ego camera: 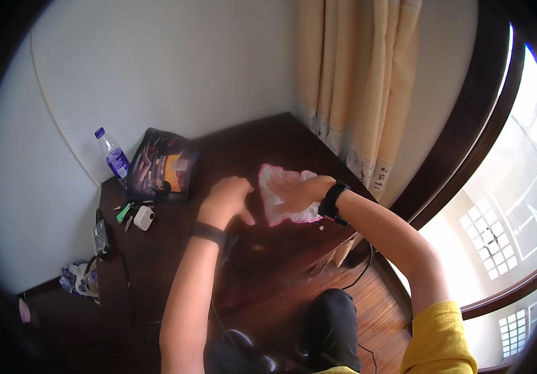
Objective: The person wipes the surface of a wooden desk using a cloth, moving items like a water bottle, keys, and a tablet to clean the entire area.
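A white cloth with a pink edge (292,218) is spread on the dark brown wooden table (245,147). My right hand (302,192) lies flat on top of it, fingers spread and slightly blurred, covering its middle. A black watch or band is on that wrist. To the left of the cloth, my left hand (225,200) is over the tabletop, thumb apart from the bent fingers, with nothing visible in it. Some of its fingertips are hidden. A small pale scrap (322,228) lies just below the cloth.
A plastic bottle with a purple cap (116,159) and a dark printed bag (163,166) stand at the table's back left. Near them lie keys with a green piece (124,212) and a white case (144,218). A black device (101,237) sits at the left edge. Curtains (362,84) hang behind.
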A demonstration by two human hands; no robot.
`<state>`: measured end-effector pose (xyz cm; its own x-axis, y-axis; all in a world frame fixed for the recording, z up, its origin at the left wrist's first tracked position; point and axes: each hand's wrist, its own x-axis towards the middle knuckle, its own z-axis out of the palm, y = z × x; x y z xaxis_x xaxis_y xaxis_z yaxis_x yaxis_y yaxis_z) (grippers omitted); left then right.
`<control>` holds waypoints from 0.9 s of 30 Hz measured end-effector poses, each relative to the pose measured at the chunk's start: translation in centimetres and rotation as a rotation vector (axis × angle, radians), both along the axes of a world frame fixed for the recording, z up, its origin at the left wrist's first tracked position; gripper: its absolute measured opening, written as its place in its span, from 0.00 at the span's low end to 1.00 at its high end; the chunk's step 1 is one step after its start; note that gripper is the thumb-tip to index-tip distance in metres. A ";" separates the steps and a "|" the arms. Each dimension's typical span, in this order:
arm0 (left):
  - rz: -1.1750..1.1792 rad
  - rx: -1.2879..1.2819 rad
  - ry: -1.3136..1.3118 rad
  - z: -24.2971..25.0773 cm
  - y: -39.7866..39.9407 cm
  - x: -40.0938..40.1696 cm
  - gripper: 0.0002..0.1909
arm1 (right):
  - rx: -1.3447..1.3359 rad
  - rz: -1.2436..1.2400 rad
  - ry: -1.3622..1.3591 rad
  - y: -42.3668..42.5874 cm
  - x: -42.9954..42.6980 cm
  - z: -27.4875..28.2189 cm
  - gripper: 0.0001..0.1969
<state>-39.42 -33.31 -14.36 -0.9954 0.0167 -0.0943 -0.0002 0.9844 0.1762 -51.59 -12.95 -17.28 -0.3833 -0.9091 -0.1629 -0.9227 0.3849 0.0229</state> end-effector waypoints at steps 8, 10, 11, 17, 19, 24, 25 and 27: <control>0.167 -0.313 -0.108 0.1 0.7 -0.5 0.62 | 0.204 0.102 0.037 -7.5 -3.5 0.5 0.51; 0.107 -0.200 -0.161 0.0 -0.6 -0.5 0.60 | 0.191 -0.060 -0.005 -9.6 -3.5 2.1 0.52; 0.119 -0.203 -0.166 -0.2 -1.0 -0.6 0.60 | 0.188 -0.048 -0.007 -10.6 -4.2 2.2 0.52; 0.094 -0.250 -0.164 0.6 -0.7 -0.2 0.59 | 0.139 -0.084 -0.181 -14.1 -9.6 3.2 0.48; 0.082 -0.253 -0.182 0.3 -0.5 -0.7 0.63 | 0.215 -0.074 -0.176 -14.0 -12.7 2.1 0.51; 0.025 -0.302 -0.065 -0.5 -1.1 0.1 0.68 | -0.005 0.032 -0.381 -12.2 -15.7 1.9 0.43; 0.020 -0.286 -0.059 -0.5 -1.1 0.3 0.68 | -0.086 0.072 -0.452 -11.9 -16.0 2.0 0.39; -0.007 -0.264 -0.005 -0.4 -1.2 0.2 0.67 | -0.160 -0.022 -0.753 -12.4 -18.9 0.0 0.35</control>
